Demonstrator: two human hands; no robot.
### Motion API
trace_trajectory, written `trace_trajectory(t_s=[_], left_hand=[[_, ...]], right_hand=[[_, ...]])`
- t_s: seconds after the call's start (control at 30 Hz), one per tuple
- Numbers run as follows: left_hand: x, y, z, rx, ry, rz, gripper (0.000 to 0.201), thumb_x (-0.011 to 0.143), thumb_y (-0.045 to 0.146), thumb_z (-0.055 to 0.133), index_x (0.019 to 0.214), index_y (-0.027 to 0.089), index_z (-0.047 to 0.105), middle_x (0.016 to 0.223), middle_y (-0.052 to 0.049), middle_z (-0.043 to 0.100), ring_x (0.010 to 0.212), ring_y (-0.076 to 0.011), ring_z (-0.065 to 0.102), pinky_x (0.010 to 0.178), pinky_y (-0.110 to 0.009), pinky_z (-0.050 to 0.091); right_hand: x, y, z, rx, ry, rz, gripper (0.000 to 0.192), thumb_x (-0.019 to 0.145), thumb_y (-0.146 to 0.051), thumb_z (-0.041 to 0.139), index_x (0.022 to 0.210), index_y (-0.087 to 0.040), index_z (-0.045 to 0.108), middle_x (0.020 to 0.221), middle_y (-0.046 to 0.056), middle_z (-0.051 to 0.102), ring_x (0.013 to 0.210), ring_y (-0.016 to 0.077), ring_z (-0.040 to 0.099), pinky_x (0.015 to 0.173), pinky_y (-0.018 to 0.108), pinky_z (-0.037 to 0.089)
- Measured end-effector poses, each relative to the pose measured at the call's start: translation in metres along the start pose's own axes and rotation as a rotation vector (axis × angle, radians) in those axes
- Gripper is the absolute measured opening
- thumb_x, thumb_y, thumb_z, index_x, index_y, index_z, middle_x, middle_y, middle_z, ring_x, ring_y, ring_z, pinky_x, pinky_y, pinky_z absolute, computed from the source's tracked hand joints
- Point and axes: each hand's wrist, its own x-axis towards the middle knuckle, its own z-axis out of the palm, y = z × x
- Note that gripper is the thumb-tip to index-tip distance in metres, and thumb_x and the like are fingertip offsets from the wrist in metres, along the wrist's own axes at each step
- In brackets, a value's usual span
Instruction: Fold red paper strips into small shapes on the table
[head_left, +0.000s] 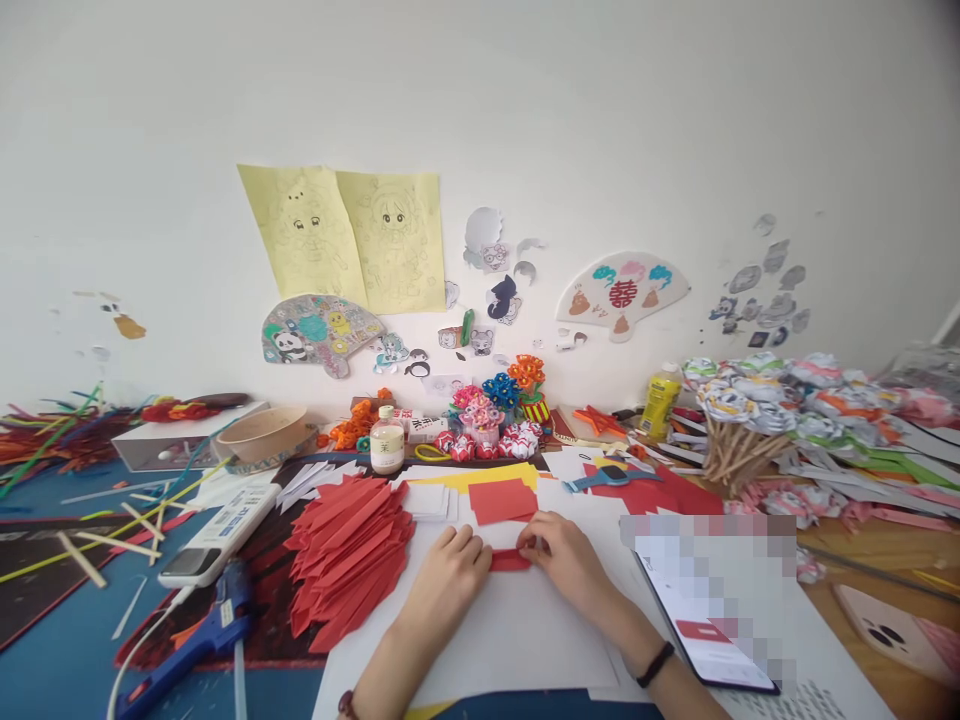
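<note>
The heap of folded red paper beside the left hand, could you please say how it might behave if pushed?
The heap would probably spread or slide apart, as its pieces overlap in a loose-looking pile. Each is likely light, being thin paper. They may stay straight rather than flop, since their folded ends jut out without sagging.

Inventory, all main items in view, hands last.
Paper strip: 1, red, centre
Paper pile: many, red, left
Paper stack: uncounted, red, centre
Glue gun: 1, blue, left
Corded device: 1, white, left
Bowl: 1, tan, left
Bottles: at least 2, cream and yellow, rear
Watch: 1, blue, right
Lit screen: 1, pale, right
Phone: 1, pink, right
Flowers: many, multicoloured, rear
Fans: 2, multicoloured, wall
Drawings: 2, yellow, wall
Left hand: 1, strip's left end
Right hand: 1, strip's right end
</note>
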Motion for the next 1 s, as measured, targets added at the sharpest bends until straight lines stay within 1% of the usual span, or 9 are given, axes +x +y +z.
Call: trace_trajectory(t_s=[0.13, 0.3, 0.4, 0.47, 0.53, 0.63, 0.7, 0.8, 1.0], left_hand=[[0.000, 0.001, -0.001, -0.002, -0.004, -0.005, 0.005, 0.089, 0.015, 0.053, 0.084, 0.016, 0.055, 0.082, -0.004, 0.058, 0.077, -0.0217, 0.049, 0.066, -0.033, 0.035], [-0.001, 0.001, -0.001, -0.007, 0.012, 0.003, 0.005, 0.091, 0.016, 0.051, 0.087, 0.016, 0.055, 0.080, -0.004, 0.057, 0.077, -0.0212, 0.049, 0.066, -0.033, 0.035], [-0.001, 0.001, 0.000, 0.002, 0.020, 0.019, 0.007, 0.090, 0.016, 0.051, 0.085, 0.016, 0.055, 0.078, -0.004, 0.057, 0.075, -0.0209, 0.048, 0.065, -0.033, 0.035], [-0.001, 0.001, 0.000, 0.018, 0.027, 0.030, 0.008, 0.090, 0.014, 0.052, 0.083, 0.015, 0.055, 0.077, -0.003, 0.056, 0.074, -0.0206, 0.048, 0.064, -0.033, 0.035], [-0.002, 0.001, 0.001, 0.034, 0.036, 0.039, 0.007, 0.089, 0.013, 0.052, 0.083, 0.015, 0.055, 0.077, -0.003, 0.056, 0.073, -0.0203, 0.048, 0.063, -0.033, 0.034], [-0.002, 0.002, 0.003, 0.048, 0.045, 0.050, 0.004, 0.089, 0.013, 0.053, 0.086, 0.015, 0.055, 0.078, -0.003, 0.056, 0.073, -0.0200, 0.048, 0.063, -0.033, 0.034], [-0.002, 0.002, 0.004, 0.049, 0.042, 0.054, 0.006, 0.089, 0.013, 0.053, 0.084, 0.015, 0.055, 0.078, -0.003, 0.056, 0.073, -0.0199, 0.048, 0.063, -0.033, 0.034], [-0.002, 0.002, 0.004, 0.046, 0.032, 0.059, 0.007, 0.088, 0.013, 0.054, 0.082, 0.015, 0.055, 0.077, -0.003, 0.057, 0.073, -0.0199, 0.048, 0.062, -0.033, 0.034], [-0.002, 0.002, 0.002, 0.047, 0.007, 0.050, 0.005, 0.089, 0.015, 0.054, 0.084, 0.015, 0.056, 0.078, -0.003, 0.057, 0.073, -0.0203, 0.048, 0.063, -0.034, 0.034]], right_hand=[[-0.004, -0.003, 0.001, -0.056, 0.012, -0.062, 0.019, 0.079, -0.005, 0.052, 0.074, -0.021, 0.061, 0.080, 0.000, 0.062, 0.080, 0.0181, 0.056, 0.068, 0.026, 0.039], [-0.006, -0.005, 0.005, -0.145, 0.020, -0.136, 0.026, 0.079, 0.003, 0.043, 0.073, -0.020, 0.055, 0.077, 0.000, 0.058, 0.074, 0.0159, 0.053, 0.064, 0.025, 0.038], [-0.008, -0.007, 0.005, -0.224, 0.014, -0.175, 0.032, 0.077, 0.008, 0.038, 0.072, -0.018, 0.054, 0.076, 0.001, 0.056, 0.070, 0.0153, 0.050, 0.062, 0.026, 0.036], [-0.010, -0.010, 0.005, -0.265, 0.003, -0.207, 0.033, 0.076, 0.010, 0.037, 0.072, -0.018, 0.054, 0.076, 0.001, 0.056, 0.071, 0.0158, 0.049, 0.062, 0.027, 0.035], [-0.012, -0.012, 0.005, -0.267, 0.005, -0.253, 0.032, 0.080, 0.009, 0.040, 0.079, -0.018, 0.057, 0.081, 0.001, 0.058, 0.076, 0.0169, 0.050, 0.066, 0.027, 0.037], [-0.015, -0.015, 0.009, -0.224, 0.014, -0.328, 0.023, 0.089, -0.001, 0.046, 0.094, -0.019, 0.059, 0.093, 0.002, 0.060, 0.087, 0.0181, 0.050, 0.075, 0.028, 0.040], [-0.016, -0.016, 0.013, -0.225, 0.002, -0.355, 0.018, 0.091, -0.006, 0.047, 0.092, -0.019, 0.060, 0.091, 0.002, 0.060, 0.088, 0.0183, 0.050, 0.076, 0.029, 0.040], [-0.015, -0.015, 0.018, -0.258, -0.011, -0.350, 0.020, 0.093, -0.010, 0.046, 0.081, -0.018, 0.061, 0.082, 0.002, 0.059, 0.083, 0.0186, 0.050, 0.072, 0.029, 0.040], [-0.016, -0.010, 0.023, -0.304, 0.040, -0.309, 0.018, 0.092, -0.012, 0.050, 0.082, -0.020, 0.063, 0.075, 0.001, 0.060, 0.078, 0.0188, 0.050, 0.069, 0.030, 0.037]])
